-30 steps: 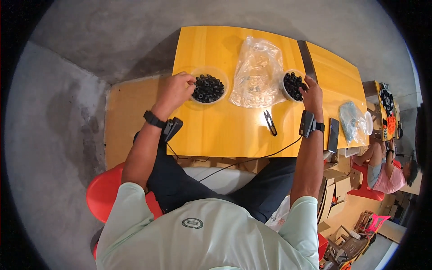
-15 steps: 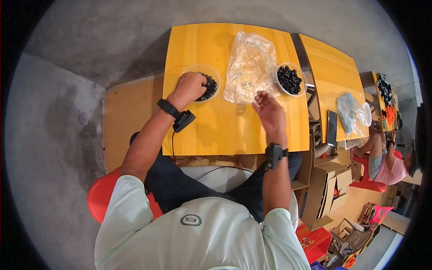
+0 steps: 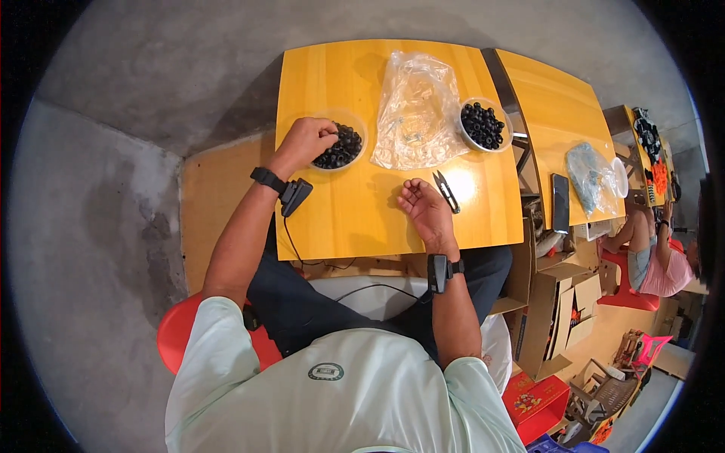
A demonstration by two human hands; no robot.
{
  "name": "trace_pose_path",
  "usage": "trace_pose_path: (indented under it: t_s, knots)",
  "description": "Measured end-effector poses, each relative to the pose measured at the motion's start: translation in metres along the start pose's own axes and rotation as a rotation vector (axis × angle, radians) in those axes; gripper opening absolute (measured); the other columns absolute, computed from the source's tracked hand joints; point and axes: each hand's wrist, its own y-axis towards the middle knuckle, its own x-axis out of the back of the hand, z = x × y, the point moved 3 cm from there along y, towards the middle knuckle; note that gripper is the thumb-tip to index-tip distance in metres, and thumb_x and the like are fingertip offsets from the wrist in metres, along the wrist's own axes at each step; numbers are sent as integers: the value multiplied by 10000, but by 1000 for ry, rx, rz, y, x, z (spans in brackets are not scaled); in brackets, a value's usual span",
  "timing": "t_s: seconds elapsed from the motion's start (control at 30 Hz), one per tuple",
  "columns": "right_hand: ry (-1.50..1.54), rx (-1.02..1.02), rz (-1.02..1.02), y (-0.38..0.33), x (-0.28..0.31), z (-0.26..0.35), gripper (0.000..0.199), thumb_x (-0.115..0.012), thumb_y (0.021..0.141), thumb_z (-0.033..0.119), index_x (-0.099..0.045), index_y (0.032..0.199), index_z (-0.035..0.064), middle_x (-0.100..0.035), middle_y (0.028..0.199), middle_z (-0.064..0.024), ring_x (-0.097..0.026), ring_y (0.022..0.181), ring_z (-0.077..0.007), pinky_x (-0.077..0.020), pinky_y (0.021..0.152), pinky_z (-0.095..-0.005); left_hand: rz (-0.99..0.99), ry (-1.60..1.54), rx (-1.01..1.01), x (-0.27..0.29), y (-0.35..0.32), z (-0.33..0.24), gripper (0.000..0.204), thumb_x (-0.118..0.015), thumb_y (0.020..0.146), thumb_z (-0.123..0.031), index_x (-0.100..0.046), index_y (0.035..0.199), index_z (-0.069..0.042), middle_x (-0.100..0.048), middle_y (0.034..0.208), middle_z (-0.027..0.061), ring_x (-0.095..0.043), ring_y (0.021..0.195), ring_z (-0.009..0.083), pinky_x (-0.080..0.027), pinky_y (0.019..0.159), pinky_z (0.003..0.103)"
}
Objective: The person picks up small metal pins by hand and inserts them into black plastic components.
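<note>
Yellow-orange worktop (image 3: 355, 219); black beads in a white bowl (image 3: 361, 128) by the left hand (image 3: 306, 141); clear, crinkled bag (image 3: 415, 113); red chair (image 3: 177, 340).

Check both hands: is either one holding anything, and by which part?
The right hand lies palm-up on the yellow table, holding nothing. The left hand reaches into the bowl of small black pieces; any grasp is hidden.
</note>
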Motion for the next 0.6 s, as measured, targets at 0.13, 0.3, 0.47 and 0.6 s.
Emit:
trace_pose_path:
  t_s: [0.13,0.3,0.47,0.6]
  knots:
    - [-27,20,13,-2,1,-2,183,-500,1007,181,-603,1042,34,-629,1034,-75,-628,951,-190,-538,869,-347,46,-18,-27,-2,4,-15,194,-715,820,-116,-688,935,38,-669,715,59,-605,658,108,-497,631,277]
    - [-63,11,17,-2,0,-3,192,-496,1006,177,-587,1061,18,-624,1021,-77,-627,941,-192,-535,865,-340,18,44,-43,-3,3,-12,202,-705,798,-124,-697,941,18,-690,760,127,-658,694,211,-516,657,330]
    - [-91,17,10,-2,-3,-2,198,-500,1002,179,-582,1067,11,-621,1011,-80,-626,933,-192,-531,869,-336,-23,273,-106,0,2,-23,228,-710,787,-118,-708,989,-12,-695,788,168,-684,715,273,-525,658,355]
    - [-99,21,2,-3,-4,-1,196,-503,999,177,-582,1062,8,-620,1008,-86,-626,931,-197,-531,870,-340,63,321,-184,-12,6,-32,221,-685,766,-98,-719,973,-29,-694,809,171,-678,770,328,-526,710,409]
